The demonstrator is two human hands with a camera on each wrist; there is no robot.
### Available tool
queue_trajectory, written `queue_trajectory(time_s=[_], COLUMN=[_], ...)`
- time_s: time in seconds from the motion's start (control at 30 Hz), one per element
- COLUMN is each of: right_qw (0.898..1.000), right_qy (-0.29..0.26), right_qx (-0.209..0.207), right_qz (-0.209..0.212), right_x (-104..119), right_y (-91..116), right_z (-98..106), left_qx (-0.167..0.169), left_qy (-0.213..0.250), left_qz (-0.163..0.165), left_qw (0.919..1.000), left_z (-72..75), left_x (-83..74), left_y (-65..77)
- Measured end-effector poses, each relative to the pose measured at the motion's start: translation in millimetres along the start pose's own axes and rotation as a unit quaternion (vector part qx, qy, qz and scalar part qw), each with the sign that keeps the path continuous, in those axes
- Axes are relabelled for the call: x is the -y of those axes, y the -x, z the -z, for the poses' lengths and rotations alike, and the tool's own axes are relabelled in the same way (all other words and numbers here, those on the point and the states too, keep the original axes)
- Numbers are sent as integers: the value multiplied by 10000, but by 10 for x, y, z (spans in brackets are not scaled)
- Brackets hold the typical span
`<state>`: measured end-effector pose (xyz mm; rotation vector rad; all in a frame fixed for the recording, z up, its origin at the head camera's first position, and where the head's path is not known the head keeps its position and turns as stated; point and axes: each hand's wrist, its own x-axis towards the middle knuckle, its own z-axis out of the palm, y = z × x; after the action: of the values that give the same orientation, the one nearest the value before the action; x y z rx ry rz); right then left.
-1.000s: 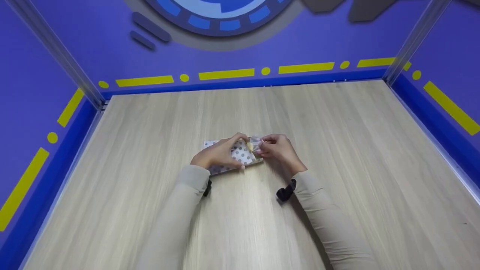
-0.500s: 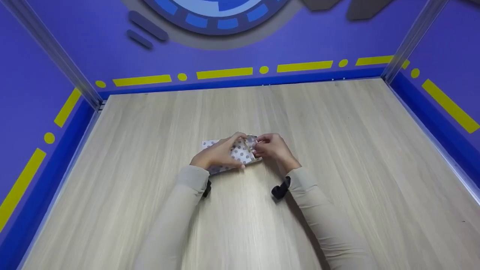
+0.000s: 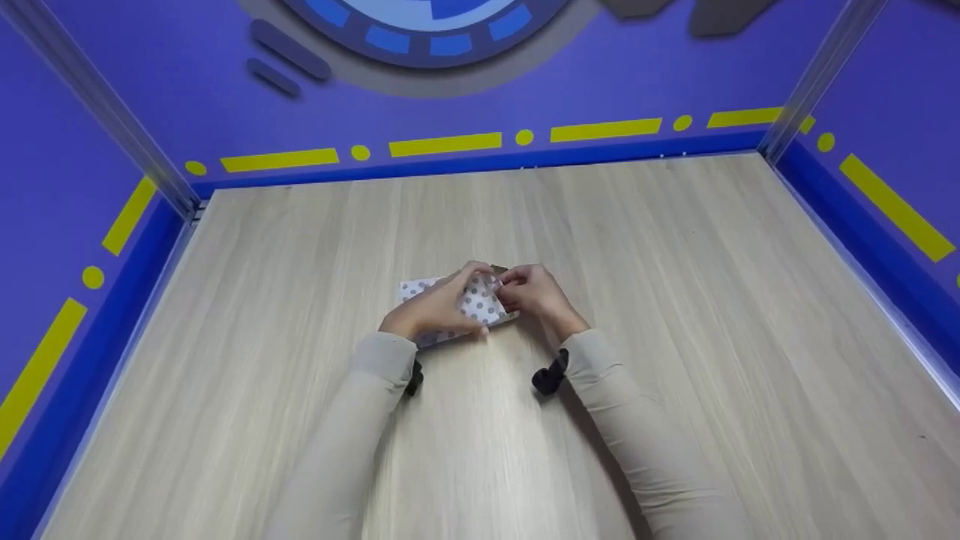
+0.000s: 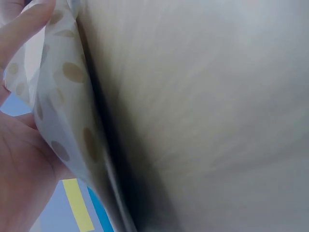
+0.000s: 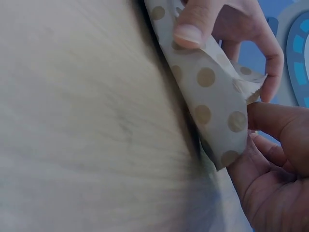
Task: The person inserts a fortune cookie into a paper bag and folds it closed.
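A flat white paper bag [image 3: 480, 301] with greyish-tan polka dots lies low over the table. My left hand [image 3: 441, 307] grips it near its right-hand mouth, thumb on the near edge and fingers over the far edge, so the paper bulges. My right hand [image 3: 541, 296] is at that mouth with curled fingers, its fingertips tucked just inside. A sliver of clear plastic packet [image 3: 496, 282] shows by those fingertips; the rest is hidden in the bag. In the right wrist view the bag's torn-looking lip [image 5: 251, 88] stands away beside the right thumb and finger.
The pale wood-grain table [image 3: 645, 247] spreads around both hands. Blue-purple panels [image 3: 450, 112] with yellow dashes wall it at the back and both sides. Black wrist straps [image 3: 551, 377] show at both light beige sleeves [image 3: 637, 435].
My right hand has moved left to the bag's mouth, carrying the clear plastic packet, which has gone mostly out of sight inside. My left hand keeps its grip on the bag.
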<state>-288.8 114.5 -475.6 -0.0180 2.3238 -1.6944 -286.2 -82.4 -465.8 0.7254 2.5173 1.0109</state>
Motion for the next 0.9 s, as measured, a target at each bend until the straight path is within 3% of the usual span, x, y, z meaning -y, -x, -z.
queue_trajectory(time_s=[0.2,0.47,0.67,0.8,0.9], right_qw=[9999,9992,9980,9919,9897], right_qy=[92,352,-576,-1260,-1429], right_qx=[69,176,-247,-147,19], right_qz=[70,19,-60,-70,-17], right_x=[-17,19,33,28,29], right_y=[-2,21,20,21,32], right_z=[19,173,212,189,176], left_qx=[5,-9,0,57,71], left_qy=[165,116,82,99,118], left_qz=[-170,-20,31,66,132], left_qw=[9997,9999,10000,9999,9998], left_z=[1,8,21,37,41], left_x=[15,6,6,2,3], left_y=[0,31,32,42,52])
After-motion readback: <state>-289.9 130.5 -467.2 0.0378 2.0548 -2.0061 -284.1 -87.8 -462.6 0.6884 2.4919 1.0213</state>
